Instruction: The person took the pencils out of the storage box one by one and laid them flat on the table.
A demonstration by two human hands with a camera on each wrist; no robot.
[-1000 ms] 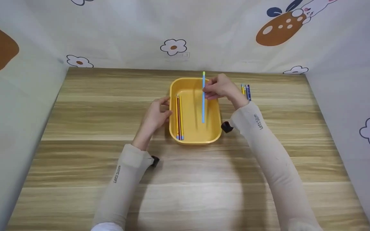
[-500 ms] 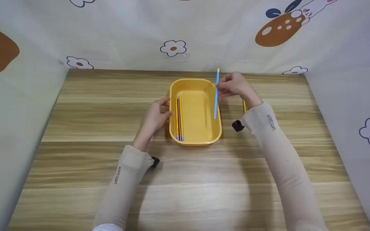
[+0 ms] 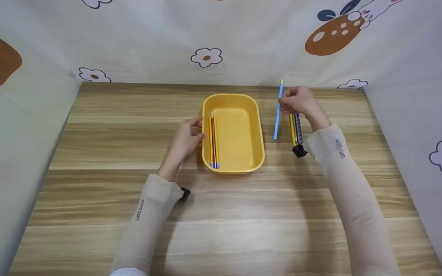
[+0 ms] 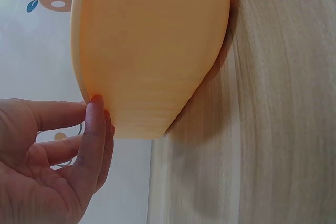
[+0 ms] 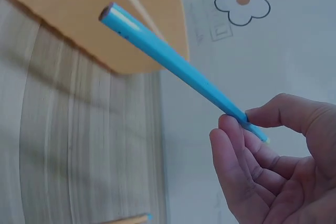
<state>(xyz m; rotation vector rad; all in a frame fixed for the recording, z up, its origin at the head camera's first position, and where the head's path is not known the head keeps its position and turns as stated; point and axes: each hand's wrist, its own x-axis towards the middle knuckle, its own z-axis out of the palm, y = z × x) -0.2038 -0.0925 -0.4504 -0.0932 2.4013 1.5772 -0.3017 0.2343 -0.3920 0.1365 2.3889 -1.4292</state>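
My right hand (image 3: 299,100) pinches a light-blue pencil (image 3: 278,111) between thumb and fingertips. It hangs tilted above the table, right of a yellow plastic bin (image 3: 260,130); the right wrist view shows its flat, unsharpened end toward the camera. At the bin's left side, my left hand (image 3: 182,140) holds the rim, thumb and finger meeting there in the left wrist view. Inside the bin, yellow and dark-red pencils (image 3: 214,142) lie side by side along the left wall. More pencils (image 3: 295,128), yellow and dark blue, lie on the table beneath my right hand and wrist, partly hidden.
The wood-grain table (image 3: 221,230) ends at a patterned curtain (image 3: 148,42) behind, with further curtain walls on both sides. A black wrist device (image 3: 299,150) on my right sleeve overlaps the near ends of the loose pencils.
My right hand has carried the blue pencil rightward, from over the bin to beyond its right side. The left hand and the bin have stayed put.
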